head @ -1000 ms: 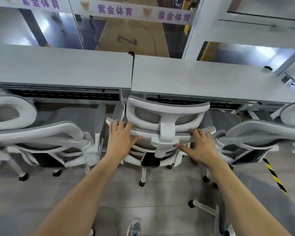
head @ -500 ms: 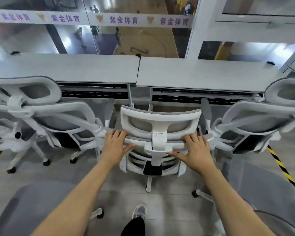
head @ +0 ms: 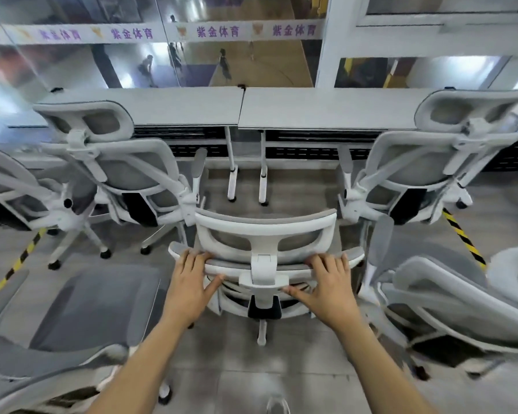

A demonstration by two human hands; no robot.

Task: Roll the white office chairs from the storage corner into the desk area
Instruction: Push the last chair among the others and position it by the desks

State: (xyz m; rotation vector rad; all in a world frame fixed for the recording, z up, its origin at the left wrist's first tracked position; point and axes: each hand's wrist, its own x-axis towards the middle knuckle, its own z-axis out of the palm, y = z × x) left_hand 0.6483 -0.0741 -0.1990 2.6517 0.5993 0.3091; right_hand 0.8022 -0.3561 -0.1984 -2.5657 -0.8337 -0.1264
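Chair [head: 263,227]: on casters, likely rolls easily; stiff frame, soft mesh.
Grip: backrest's top rail, not the mesh.
Hands: left hand [head: 189,282], right hand [head: 329,289] apart, both clamped on that rail.

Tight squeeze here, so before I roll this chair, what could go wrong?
1. The white mesh-backed office chair that the left hand and right hand grip sits close between the white chair on the left and the white chair on the right; armrests could snag.
2. Pushed straight ahead, its base may strike the white desk legs.
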